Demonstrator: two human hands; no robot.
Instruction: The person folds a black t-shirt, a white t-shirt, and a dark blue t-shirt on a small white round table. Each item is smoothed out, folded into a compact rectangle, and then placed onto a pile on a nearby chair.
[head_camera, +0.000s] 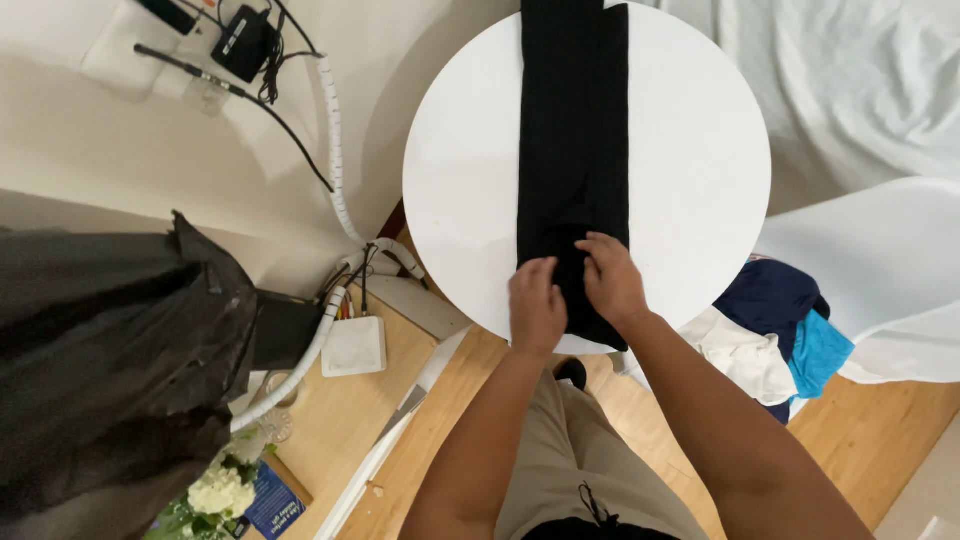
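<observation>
Both hands, left (537, 305) and right (611, 278), pinch the black cloth's (574, 130) 6 o'clock end; it runs 12-to-6 across the white desk (690, 170).

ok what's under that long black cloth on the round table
The black cloth lies flat on the white round table, both hands at its near end. Anything beneath the cloth is hidden.

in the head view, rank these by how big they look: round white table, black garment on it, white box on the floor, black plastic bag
1. round white table
2. black plastic bag, though it sits nearer the camera and is cut off by the frame, so this is unsure
3. black garment
4. white box
</observation>
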